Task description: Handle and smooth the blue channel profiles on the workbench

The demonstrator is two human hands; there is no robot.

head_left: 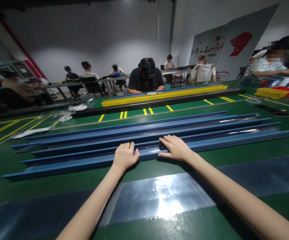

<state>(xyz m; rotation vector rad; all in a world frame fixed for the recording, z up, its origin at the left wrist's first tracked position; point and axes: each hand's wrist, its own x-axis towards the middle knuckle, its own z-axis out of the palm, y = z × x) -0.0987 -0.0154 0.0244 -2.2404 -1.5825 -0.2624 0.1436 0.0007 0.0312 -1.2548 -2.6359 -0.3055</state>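
Several long blue channel strips (71, 167) lie side by side across the green table. My left hand (125, 155) is closed over the nearest strip, a little left of its middle, with the fingers curled on its far side and the thumb pointing right. A short way to the right, my right hand (176, 149) grips the same strip, its thumb at the near edge and its fingers reaching across. The fingertips are partly hidden inside the channels. Under my forearms a long, shiny, clear plastic sheet (157, 196) stretches across the table.
Beyond the blue strips lie a yellow strip (164, 96) and a black strip (159, 102). Crumpled plastic (78, 107) is at the left, a phone (271, 110) and a yellow tray (268, 93) at the right. A person (146, 78) sits opposite; other people work farther off.
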